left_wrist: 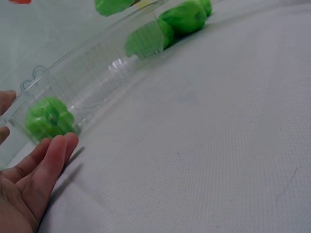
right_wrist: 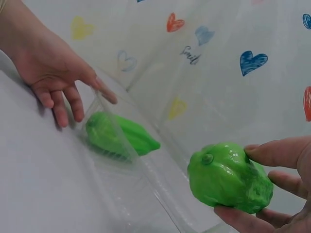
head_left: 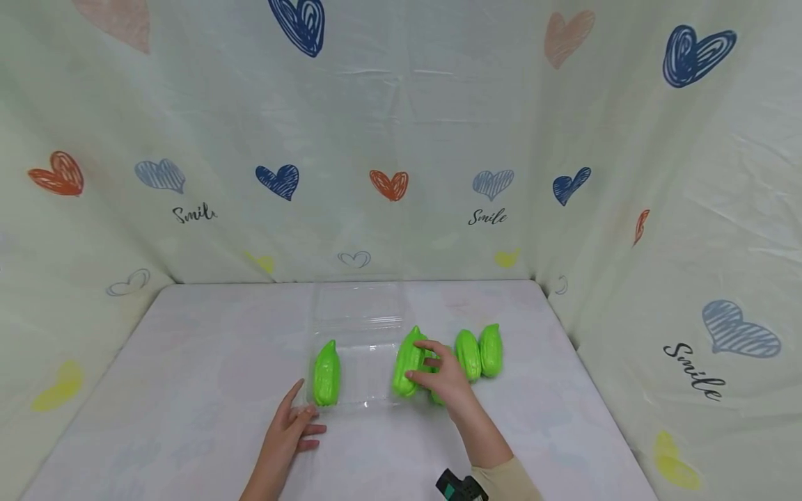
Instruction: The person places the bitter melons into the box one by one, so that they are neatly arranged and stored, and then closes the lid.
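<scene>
Head view: I watch from my remote post as the right hand (head_left: 443, 376) pinches a glossy green fruit (head_left: 407, 367) at the right edge of a clear plastic container (head_left: 370, 372), its long axis pointing away from the wearer. The container's bare middle lies to its left; a second fruit (head_left: 326, 376) lies inside along the left wall, nearly parallel. The left hand (head_left: 287, 433), fingers loosely spread, is nearer that one, while more green fruits (head_left: 491, 351) lie on the pale counter (head_left: 207, 369) at right.

Left wrist view: I see thin, see-through walls with ridges, and straight fingers beside the near corner (whether they press it, I cannot tell).

Right wrist view: I see thumb and fingertips around the held fruit, plump, lobed and shiny, its stubby end showing.
</scene>
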Motion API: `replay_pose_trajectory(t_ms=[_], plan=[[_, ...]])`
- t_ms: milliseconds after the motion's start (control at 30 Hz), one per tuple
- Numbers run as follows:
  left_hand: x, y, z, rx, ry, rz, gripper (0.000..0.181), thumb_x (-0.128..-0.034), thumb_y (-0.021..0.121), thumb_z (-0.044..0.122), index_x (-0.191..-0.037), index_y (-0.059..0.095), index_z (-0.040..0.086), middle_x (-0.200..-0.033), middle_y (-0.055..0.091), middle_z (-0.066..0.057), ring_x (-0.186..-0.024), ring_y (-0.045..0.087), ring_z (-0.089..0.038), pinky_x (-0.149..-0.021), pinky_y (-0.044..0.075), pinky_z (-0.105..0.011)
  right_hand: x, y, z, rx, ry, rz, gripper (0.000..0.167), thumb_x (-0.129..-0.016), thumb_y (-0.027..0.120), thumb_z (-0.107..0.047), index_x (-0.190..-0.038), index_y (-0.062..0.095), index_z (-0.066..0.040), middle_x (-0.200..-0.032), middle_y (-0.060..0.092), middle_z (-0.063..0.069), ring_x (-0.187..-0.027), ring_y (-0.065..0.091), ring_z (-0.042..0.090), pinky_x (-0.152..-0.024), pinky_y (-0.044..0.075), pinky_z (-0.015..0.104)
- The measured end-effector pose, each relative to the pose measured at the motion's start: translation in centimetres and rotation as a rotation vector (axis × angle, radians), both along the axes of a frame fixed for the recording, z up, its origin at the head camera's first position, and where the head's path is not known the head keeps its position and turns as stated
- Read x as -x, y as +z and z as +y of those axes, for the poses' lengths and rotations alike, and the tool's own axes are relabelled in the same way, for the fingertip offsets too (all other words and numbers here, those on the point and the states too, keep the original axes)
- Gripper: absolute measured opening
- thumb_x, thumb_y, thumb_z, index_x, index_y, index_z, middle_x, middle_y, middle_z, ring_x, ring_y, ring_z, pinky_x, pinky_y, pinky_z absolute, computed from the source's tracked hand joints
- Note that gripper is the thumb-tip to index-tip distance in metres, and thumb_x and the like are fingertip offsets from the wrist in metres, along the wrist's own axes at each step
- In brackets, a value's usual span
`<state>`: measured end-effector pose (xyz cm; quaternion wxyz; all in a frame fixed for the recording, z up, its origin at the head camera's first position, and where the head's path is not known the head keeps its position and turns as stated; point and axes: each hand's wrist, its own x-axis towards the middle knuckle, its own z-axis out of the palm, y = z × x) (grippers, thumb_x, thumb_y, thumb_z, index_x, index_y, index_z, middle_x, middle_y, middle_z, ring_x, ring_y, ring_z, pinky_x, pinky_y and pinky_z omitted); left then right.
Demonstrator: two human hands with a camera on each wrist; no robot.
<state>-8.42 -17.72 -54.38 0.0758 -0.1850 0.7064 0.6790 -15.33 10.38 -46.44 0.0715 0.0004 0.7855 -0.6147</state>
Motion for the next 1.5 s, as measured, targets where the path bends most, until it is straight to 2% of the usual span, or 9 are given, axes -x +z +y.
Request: replay_pose_trajectory(t_ms=[167,400,600,900,1167,1500], plan=[[-0.1,0.0,0.0,-0.008,0.002,0.011,0.071,-0.0996,0.057,0.031,-0.156,0.018,0.016,-0.108,0.06,-0.016,-0.085,0.069,-0.025,-0.068,0.059,-0.036,0.6,-0.4,-1.0,0.012,0.057,-0.009,0.06,-0.074,0.081,-0.005,-0.13,0.058,-0.005,-0.132,0.048,0.023,-0.113,0.053,0.037,-0.075,0.055,0.034],[0.0,-0.1,0.0,-0.007,0.004,0.016,0.071,-0.0992,0.058,0.031,-0.156,0.019,0.017,-0.109,0.059,-0.016,-0.086,0.069,-0.025,-0.068,0.059,-0.036,1.0,-0.4,-2.5,0.015,0.126,-0.014,0.062,-0.076,0.08,-0.005,-0.132,0.055,-0.004,-0.133,0.048,0.024,-0.115,0.054,0.038,-0.078,0.055,0.037],[0.0,-0.3,0.1,-0.016,0.011,0.017,0.07,-0.0992,0.058,0.03,-0.156,0.019,0.017,-0.108,0.059,-0.016,-0.085,0.069,-0.025,-0.068,0.059,-0.036,1.5,-0.7,-4.0,0.034,0.162,-0.026,0.06,-0.076,0.08,-0.002,-0.131,0.056,-0.003,-0.132,0.05,0.021,-0.112,0.056,0.037,-0.076,0.056,0.035],[0.0,-0.3,0.1,-0.011,0.015,0.017,0.071,-0.0993,0.058,0.03,-0.157,0.017,0.017,-0.109,0.06,-0.017,-0.085,0.069,-0.026,-0.067,0.059,-0.037,1.7,-1.2,-6.3,-0.078,0.184,0.04,0.054,-0.075,0.082,-0.004,-0.125,0.06,-0.005,-0.136,0.044,0.02,-0.108,0.056,0.035,-0.074,0.053,0.037],[-0.1,-0.1,0.2,-0.01,0.01,0.019,0.07,-0.0996,0.057,0.029,-0.156,0.018,0.016,-0.108,0.06,-0.017,-0.085,0.069,-0.026,-0.067,0.059,-0.037,1.9,-1.2,-7.6,-0.141,0.177,0.037,0.053,-0.076,0.082,-0.007,-0.124,0.061,-0.008,-0.137,0.045,0.019,-0.11,0.056,0.035,-0.076,0.054,0.038],[-0.1,-0.2,0.1,0.004,0.007,0.018,0.07,-0.0997,0.057,0.03,-0.157,0.017,0.018,-0.11,0.059,-0.017,-0.085,0.069,-0.026,-0.067,0.058,-0.036,2.5,-1.8,-8.9,-0.181,0.217,0.062,0.053,-0.075,0.083,-0.006,-0.123,0.062,-0.007,-0.132,0.047,0.019,-0.106,0.058,0.034,-0.072,0.053,0.035]])
